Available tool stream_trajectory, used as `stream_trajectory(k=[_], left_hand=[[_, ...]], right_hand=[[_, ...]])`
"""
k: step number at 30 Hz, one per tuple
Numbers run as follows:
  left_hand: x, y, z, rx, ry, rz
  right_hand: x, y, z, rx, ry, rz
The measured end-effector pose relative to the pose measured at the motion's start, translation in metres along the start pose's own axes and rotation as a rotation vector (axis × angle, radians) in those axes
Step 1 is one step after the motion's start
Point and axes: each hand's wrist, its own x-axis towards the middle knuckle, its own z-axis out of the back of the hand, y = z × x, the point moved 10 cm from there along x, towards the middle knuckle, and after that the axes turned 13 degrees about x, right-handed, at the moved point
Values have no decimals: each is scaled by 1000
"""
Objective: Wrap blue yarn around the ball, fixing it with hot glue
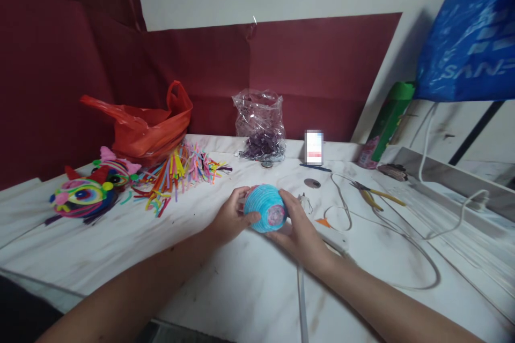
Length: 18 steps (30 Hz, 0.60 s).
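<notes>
Left hand (228,220) and right hand (301,231): clamped on blue ball (257,206) from opposite sides, seemingly steadying it | held over bench (249,300), pink patch facing wearer | phone (314,147) upright, perhaps for viewing; screen unreadable | blue bag (462,37): "SAN" legible, remaining letters cut off

A ridged blue ball (257,206) (near patch (276,215) pinkish) sits between left grip (230,218) and right grip (300,230).

The left forearm (161,273) and right forearm (362,289) converge from the worktop's (241,289) front edge; left hand (230,221) and right hand (301,228) face each other, cupped, fingers bent.
</notes>
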Motion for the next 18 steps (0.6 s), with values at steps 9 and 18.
stream_trajectory(k=[9,18], left_hand=[[-1,11,-5,-49,25,94],[-5,3,-2,72,-27,124]], right_hand=[[-3,4,-8,-172,59,37],[-7,7,-14,-176,77,25]])
